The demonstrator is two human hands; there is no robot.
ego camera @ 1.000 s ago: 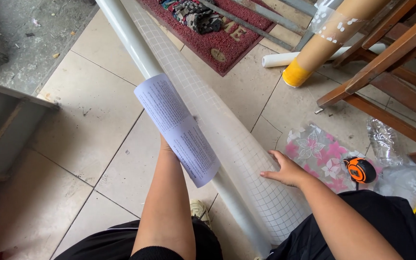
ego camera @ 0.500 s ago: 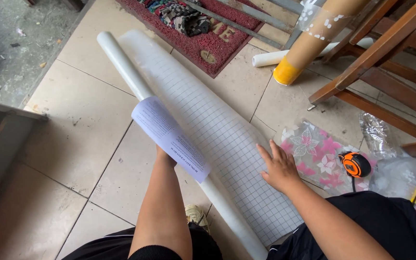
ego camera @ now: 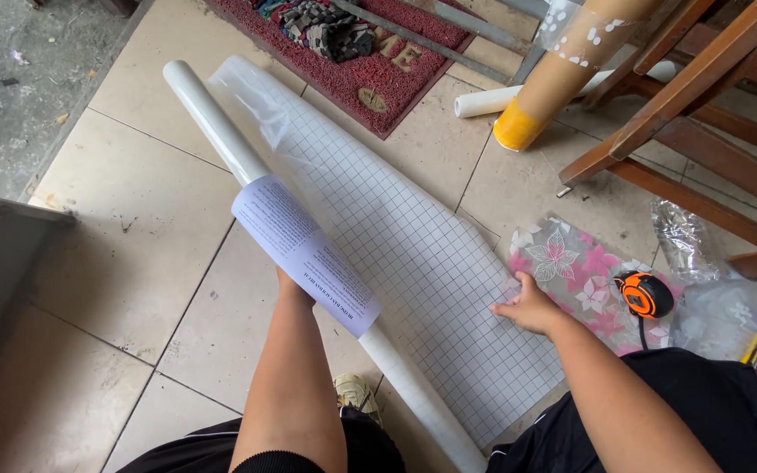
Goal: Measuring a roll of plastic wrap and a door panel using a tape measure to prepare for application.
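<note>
Counted on the tiled floor.
Three rolls: one white [ego camera: 221,131], one small white [ego camera: 492,101], one tan [ego camera: 562,70]; one orange tape measure [ego camera: 646,293]; one red mat [ego camera: 378,61].

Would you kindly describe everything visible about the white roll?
The roll is a long white tube lying diagonally across the tiled floor. A printed paper label wraps its middle, where the left hand grips it from beneath. A gridded sheet unrolls from it to the right, flat under the right hand.

An orange tape measure [ego camera: 644,294] lies beside a red doormat [ego camera: 378,52].
</note>
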